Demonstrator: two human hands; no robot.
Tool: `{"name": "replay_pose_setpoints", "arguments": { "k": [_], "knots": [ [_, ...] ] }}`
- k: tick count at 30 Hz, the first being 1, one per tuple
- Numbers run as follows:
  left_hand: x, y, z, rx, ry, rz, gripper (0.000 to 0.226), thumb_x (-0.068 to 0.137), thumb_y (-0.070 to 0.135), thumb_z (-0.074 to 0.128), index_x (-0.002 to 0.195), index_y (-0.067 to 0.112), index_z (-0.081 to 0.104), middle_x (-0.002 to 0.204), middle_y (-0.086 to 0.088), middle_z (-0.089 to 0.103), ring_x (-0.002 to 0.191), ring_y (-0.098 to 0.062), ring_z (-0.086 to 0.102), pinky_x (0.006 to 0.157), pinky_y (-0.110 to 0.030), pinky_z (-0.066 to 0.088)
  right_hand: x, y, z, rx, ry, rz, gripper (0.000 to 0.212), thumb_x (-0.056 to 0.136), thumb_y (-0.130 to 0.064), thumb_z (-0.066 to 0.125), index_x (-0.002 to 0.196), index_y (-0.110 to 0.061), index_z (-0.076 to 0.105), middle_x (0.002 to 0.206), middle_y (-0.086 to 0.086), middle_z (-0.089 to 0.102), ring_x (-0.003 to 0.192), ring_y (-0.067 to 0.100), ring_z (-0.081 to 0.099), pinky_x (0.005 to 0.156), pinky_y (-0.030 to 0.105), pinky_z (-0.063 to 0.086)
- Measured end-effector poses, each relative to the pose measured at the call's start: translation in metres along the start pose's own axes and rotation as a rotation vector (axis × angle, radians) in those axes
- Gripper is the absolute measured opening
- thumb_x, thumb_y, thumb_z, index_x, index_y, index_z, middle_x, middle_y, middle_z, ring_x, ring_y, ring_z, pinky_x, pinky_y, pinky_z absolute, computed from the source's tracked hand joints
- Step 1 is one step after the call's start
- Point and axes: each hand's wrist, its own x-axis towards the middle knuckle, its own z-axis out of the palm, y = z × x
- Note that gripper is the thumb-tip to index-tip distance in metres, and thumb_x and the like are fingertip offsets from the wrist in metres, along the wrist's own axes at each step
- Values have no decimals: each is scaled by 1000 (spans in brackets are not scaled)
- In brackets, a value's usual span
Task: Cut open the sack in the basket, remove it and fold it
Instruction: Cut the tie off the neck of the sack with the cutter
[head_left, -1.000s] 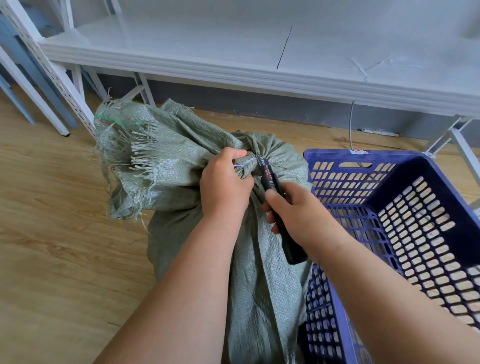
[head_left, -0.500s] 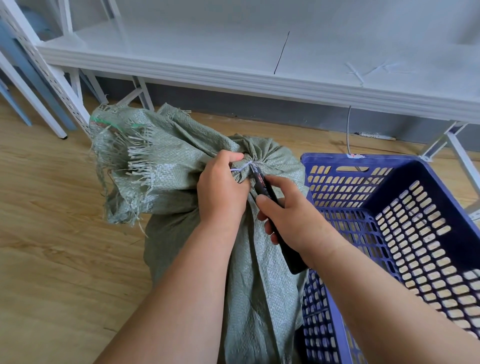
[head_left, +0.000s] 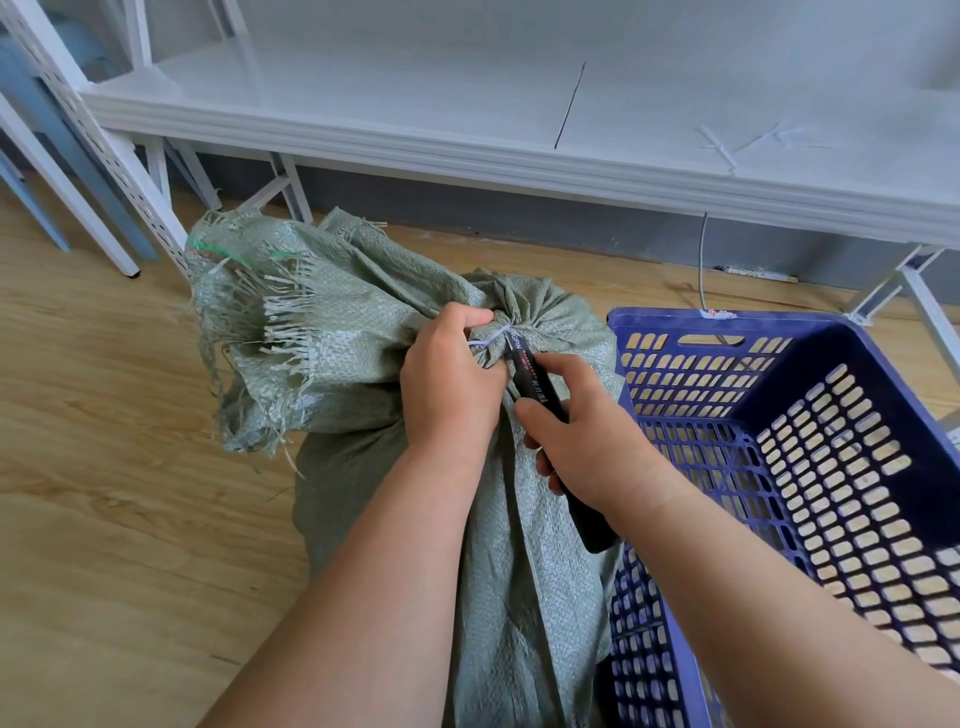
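Note:
A grey-green woven sack (head_left: 519, 571) stands upright on the floor beside a blue perforated basket (head_left: 810, 467). Its neck is bunched and bound with a white tie (head_left: 491, 336). The frayed top flap (head_left: 291, 322) hangs over to the left. My left hand (head_left: 452, 384) grips the bunched neck just below the tie. My right hand (head_left: 587, 436) holds a black utility knife (head_left: 535, 384), its tip pressed against the tie. The blade itself is too small to make out.
A long white shelf board (head_left: 519, 119) runs across the back, on white metal legs (head_left: 104, 156). Light wooden floor (head_left: 104, 519) lies open on the left. A thin cable (head_left: 702, 260) hangs down behind the basket.
The knife tip has stayed at the tie while my right hand slid slightly up the handle. The view has shifted a little; the sack and left hand hold their grip.

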Motion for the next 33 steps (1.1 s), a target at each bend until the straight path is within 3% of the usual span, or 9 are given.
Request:
{"name": "replay_pose_setpoints", "arguments": {
  "k": [11, 18, 26, 33],
  "knots": [
    [0, 4, -4, -17, -20, -72, 40, 77, 17, 72, 113, 30, 62, 109, 9, 65, 103, -10, 58, 75, -16, 38, 0, -3, -2, -28, 0, -21, 36, 95, -26, 53, 127, -39, 43, 79, 7, 63, 55, 19, 55, 46, 26, 46],
    [-1, 7, -7, -52, -28, -92, 38, 78, 17, 71, 113, 29, 62, 107, 7, 65, 101, -12, 60, 74, -18, 40, 1, -4, 2, 96, -14, -9, 33, 95, -28, 53, 125, -39, 46, 78, 6, 60, 50, 14, 55, 48, 27, 45],
    [1, 7, -9, -97, -32, -128, 38, 77, 19, 73, 112, 28, 60, 88, 15, 52, 91, -6, 54, 74, -19, 41, -1, -8, 1, 264, -73, 10, 27, 96, -21, 53, 119, -34, 49, 67, 4, 54, 50, 15, 48, 44, 27, 41],
    [2, 4, -11, -142, -66, -128, 35, 75, 14, 73, 105, 29, 63, 84, 15, 57, 81, -4, 55, 68, -17, 42, 0, -14, -7, 311, -116, 70, 34, 96, -20, 54, 128, -30, 49, 65, 4, 53, 49, 14, 45, 42, 25, 38]
  ]
}}
